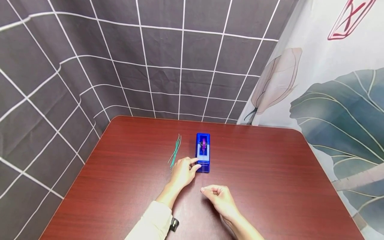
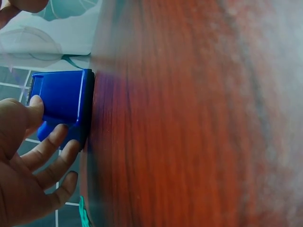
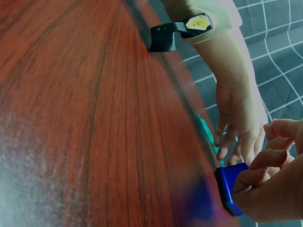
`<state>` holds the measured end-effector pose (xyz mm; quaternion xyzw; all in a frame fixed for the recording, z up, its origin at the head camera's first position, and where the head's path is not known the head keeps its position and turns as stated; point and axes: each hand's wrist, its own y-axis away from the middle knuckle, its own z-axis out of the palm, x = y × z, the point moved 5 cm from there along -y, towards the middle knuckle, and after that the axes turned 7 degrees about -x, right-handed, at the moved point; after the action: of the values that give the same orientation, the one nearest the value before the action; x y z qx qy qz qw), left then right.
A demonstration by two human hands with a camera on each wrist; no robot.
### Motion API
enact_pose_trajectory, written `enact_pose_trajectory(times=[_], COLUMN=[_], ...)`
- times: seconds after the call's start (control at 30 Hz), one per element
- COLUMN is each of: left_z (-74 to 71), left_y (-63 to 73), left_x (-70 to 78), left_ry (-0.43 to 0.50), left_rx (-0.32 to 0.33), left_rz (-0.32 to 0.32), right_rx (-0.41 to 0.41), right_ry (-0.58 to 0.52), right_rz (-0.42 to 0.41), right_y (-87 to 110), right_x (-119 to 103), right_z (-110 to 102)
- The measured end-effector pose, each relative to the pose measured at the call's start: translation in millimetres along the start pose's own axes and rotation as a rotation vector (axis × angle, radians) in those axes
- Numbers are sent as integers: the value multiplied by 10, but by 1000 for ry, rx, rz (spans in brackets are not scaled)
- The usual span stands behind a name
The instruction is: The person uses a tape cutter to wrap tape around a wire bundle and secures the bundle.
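A blue tape dispenser [image 1: 203, 168] with a purple roll stands on the table, its near end toward me. My left hand [image 1: 182, 172] grips its near end from the left, thumb and index finger on the blue body; in the left wrist view the thumb of the left hand [image 2: 19, 156] lies against the dispenser [image 2: 61, 97]. Just nearer to me, my right hand [image 1: 220, 200] is held with curled fingers, thumb and index tips together. Whether a clear strip is between those tips cannot be made out. In the right wrist view the right hand [image 3: 279, 175] partly covers the dispenser [image 3: 229, 182].
Several thin green twist ties [image 1: 175, 151] lie in a loose bundle left of the dispenser. The reddish-brown table [image 1: 264, 160] has a grey gridded curtain [image 1: 162, 50] behind it and a leaf-patterned curtain [image 1: 339, 116] on the right. A black band [image 1: 174, 224] is at the left wrist.
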<state>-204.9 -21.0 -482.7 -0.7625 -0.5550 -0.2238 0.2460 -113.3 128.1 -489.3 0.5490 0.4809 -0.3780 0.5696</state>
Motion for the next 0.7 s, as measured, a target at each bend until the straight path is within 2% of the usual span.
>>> enact_pose_trajectory(times=[0.13,0.4,0.53,0.7], left_z=[0,-1,-56,-148], left_y=[-2,30,32,34], left_x=[1,-13,-45,-112], left_ry=[-4,8,21,-32], left_rx=[-5,-17,47,133], left_rz=[21,104,115,84], right_rx=[-13,-23,-29,-33], right_ry=[-2,-2,-5,-12], right_rz=[3,17,24,25], right_y=[3,3,3,4], right_x=[20,54,67,76], right_z=[0,-15,-18,-15])
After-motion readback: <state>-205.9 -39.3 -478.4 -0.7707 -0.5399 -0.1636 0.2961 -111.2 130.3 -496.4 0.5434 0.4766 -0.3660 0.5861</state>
